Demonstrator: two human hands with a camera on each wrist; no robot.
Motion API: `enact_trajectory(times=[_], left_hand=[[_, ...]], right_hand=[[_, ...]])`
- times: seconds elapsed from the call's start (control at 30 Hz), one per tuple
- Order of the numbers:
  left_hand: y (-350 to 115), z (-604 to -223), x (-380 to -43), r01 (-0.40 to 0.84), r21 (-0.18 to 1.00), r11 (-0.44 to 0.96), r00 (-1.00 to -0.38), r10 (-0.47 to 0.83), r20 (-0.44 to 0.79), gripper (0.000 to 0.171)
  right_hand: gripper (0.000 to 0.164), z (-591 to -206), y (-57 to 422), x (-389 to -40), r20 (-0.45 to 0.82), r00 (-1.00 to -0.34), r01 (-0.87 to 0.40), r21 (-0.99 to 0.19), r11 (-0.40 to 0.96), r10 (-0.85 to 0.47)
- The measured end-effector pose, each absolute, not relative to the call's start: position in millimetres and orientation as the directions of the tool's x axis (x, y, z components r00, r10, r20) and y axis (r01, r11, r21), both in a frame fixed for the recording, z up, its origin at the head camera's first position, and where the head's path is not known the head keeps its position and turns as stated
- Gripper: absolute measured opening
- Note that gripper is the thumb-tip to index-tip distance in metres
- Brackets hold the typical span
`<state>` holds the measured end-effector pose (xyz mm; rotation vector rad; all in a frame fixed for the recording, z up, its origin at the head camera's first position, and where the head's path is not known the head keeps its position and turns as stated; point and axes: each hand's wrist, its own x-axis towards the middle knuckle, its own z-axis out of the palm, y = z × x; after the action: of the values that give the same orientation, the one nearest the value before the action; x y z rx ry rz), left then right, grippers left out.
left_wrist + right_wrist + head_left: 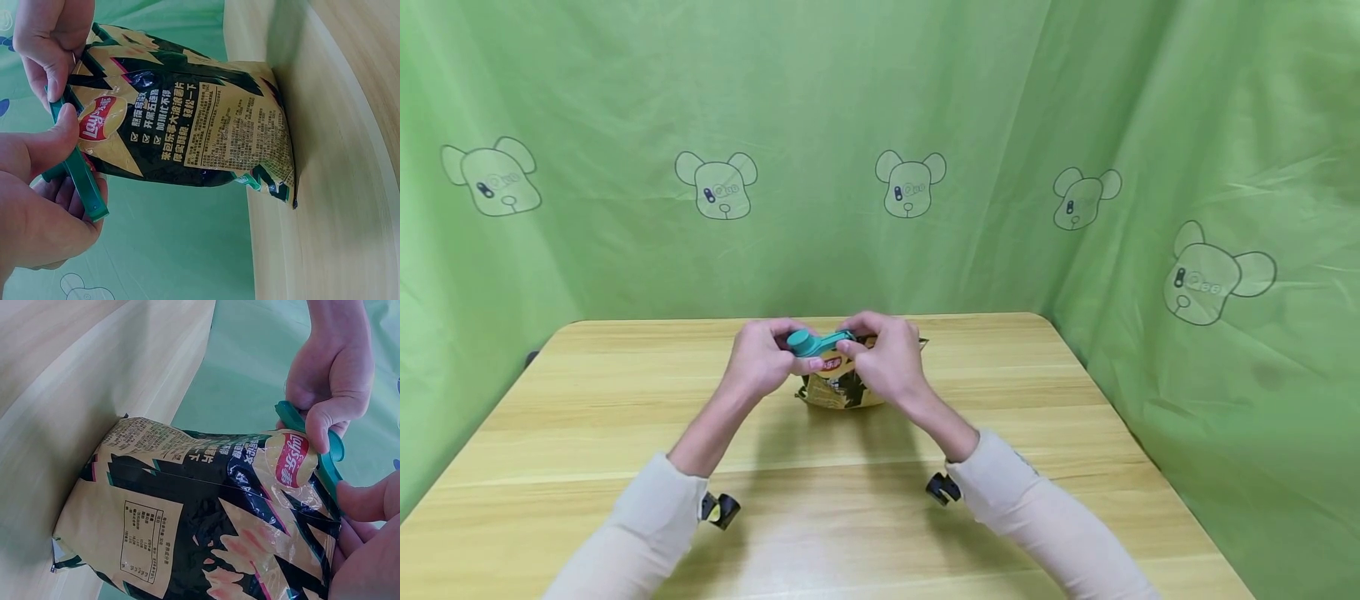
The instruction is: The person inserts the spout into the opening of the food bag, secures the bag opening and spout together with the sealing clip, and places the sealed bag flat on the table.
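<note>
A gold and black Lay's chip bag (842, 393) stands upright on the table, its base on the wood. Across its top edge lies a teal bag clip (802, 342) with a round cap at its left end. My left hand (763, 358) pinches the clip near that cap, thumb in front and fingers behind. On the other side, my right hand (889, 357) pinches the clip's right part and the bag's top corner. The left wrist view shows both thumbs against the green clip (81, 178). In the right wrist view, the bag (206, 506) hides part of the right fingers.
The light wooden table (625, 400) has rounded far corners. A green curtain (820, 242) with printed bear heads surrounds it at the back and sides. Black wrist mounts (721, 510) hang below both sleeves.
</note>
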<state>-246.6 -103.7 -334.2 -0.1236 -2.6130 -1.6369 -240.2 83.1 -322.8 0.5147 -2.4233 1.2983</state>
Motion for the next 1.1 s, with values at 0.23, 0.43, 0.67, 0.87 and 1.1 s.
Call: enact_trajectory(times=[0.23,0.43,0.67,0.87,1.1], left_hand=[[-103.2,-335.4,-246.8,0.093,0.903,0.419,-0.996,0.037,0.086,0.032],[-104.8,-335.2,-247.2,0.100,0.901,0.421,-0.995,0.047,0.088,0.032],[-107.2,-333.9,-247.4,0.112,0.907,0.405,-0.993,0.065,0.094,0.035],[-107.6,-335.3,-246.4,0.136,0.919,0.371,-0.990,0.092,0.110,0.035],[-108.2,-337.4,-244.6,0.141,0.918,0.370,-0.989,0.087,0.117,0.035]], right_hand=[[0.013,-323.5,78.2,-239.4,0.456,-0.882,-0.448,-0.729,0.517,-0.121],[0.014,-323.7,77.6,-239.8,0.462,-0.877,-0.458,-0.721,0.520,-0.133],[0.013,-320.8,84.8,-241.9,0.470,-0.857,-0.508,-0.699,0.504,-0.211],[0.014,-316.7,93.2,-240.6,0.427,-0.871,-0.488,-0.686,0.540,-0.245],[0.023,-311.9,107.2,-239.6,0.389,-0.889,-0.449,-0.641,0.623,-0.241]])
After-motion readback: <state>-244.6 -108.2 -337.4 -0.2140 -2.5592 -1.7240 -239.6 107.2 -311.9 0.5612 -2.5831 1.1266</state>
